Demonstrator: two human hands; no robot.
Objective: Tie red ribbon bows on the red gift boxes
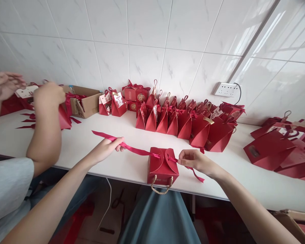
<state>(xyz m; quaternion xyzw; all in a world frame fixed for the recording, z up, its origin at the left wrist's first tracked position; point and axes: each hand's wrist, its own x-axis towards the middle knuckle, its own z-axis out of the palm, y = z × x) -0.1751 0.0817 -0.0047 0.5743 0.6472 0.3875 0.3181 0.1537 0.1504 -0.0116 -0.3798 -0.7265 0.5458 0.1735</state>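
Note:
A red gift box with a twisted rope handle stands at the table's front edge. A red ribbon runs through the slots in its rounded top flaps. Left of the box, my left hand pinches one length of the ribbon, which is pulled out to the side, its end trailing past my fingers. Close to the box's right side, my right hand is closed on the shorter ribbon end, and its tip hangs down toward the tabletop.
Rows of finished-looking red gift boxes line the wall side of the white table. More red boxes lie at right. A cardboard box stands back left. A co-worker's hands move at far left. A power strip hangs on the wall.

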